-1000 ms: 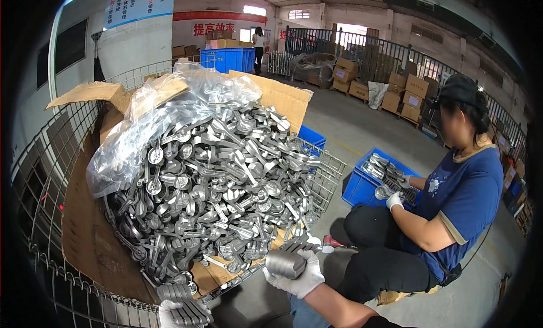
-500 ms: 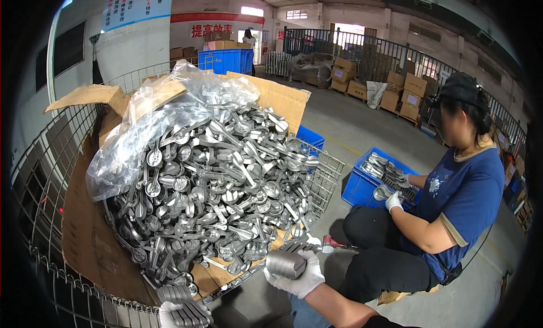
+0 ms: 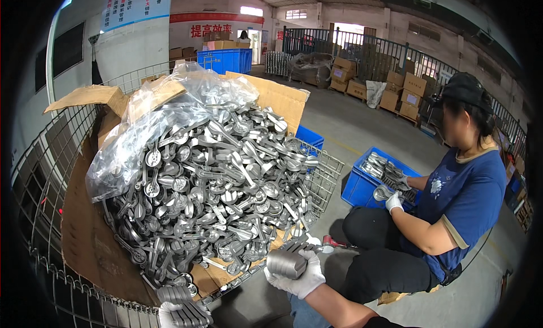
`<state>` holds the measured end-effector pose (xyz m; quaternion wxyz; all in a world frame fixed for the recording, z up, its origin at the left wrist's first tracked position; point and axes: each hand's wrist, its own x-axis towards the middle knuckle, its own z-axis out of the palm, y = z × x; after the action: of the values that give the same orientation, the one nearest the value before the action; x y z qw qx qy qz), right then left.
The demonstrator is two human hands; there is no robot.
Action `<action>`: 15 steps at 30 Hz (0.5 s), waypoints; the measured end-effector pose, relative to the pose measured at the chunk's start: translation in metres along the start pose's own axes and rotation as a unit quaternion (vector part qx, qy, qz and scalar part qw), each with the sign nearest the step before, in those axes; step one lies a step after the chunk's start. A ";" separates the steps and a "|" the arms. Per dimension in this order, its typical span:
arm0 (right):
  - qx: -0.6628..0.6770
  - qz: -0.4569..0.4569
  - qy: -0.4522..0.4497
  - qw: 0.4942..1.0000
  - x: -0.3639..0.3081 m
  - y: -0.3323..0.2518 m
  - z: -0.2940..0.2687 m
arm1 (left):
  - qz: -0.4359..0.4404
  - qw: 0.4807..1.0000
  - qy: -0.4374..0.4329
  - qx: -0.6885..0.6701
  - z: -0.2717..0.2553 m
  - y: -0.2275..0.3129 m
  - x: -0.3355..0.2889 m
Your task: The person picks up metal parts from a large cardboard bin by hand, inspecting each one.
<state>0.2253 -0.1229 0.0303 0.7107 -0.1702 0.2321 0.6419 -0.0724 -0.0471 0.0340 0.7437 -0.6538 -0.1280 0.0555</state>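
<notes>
My right hand, in a white glove, is wrapped round a stack of grey metal lever handles. Their round heads line up like a cylinder, with the arms pointing away to the upper right. At the bottom edge my left hand, also gloved in white and partly cut off, grips another stack of lever handles. Both stacks are just in front of a big heap of loose lever handles, which lies in an opened cardboard box and rises above its near side.
A wire cage surrounds the box, and clear plastic sheeting covers the heap's back left. At right a seated co-worker handles similar parts over a blue crate. A red tool lies beside the co-worker's knee.
The co-worker's head and upper body have shifted slightly to the right. A distant person has moved a little left behind the boxes. Both my hands hold their stacks in the same place.
</notes>
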 end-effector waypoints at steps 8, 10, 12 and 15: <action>-0.122 -0.046 -0.019 0.991 -0.007 -0.006 0.002 | 0.215 0.747 -0.042 0.627 0.008 0.038 -0.008; -0.150 -0.087 0.021 0.985 -0.012 -0.011 0.003 | 0.286 0.473 -0.058 0.831 0.014 0.048 -0.014; -0.194 -0.117 0.021 0.974 -0.016 -0.017 0.000 | 0.315 0.432 -0.030 0.845 0.016 0.056 -0.018; -0.264 -0.177 0.023 0.948 -0.014 -0.029 -0.013 | 0.297 0.440 -0.021 0.847 0.018 0.060 -0.021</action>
<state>0.2517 -0.1456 0.0254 0.7368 -0.4051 0.0371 0.5401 -0.0922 -0.0270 -0.0258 0.8619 0.3056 0.1693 0.3674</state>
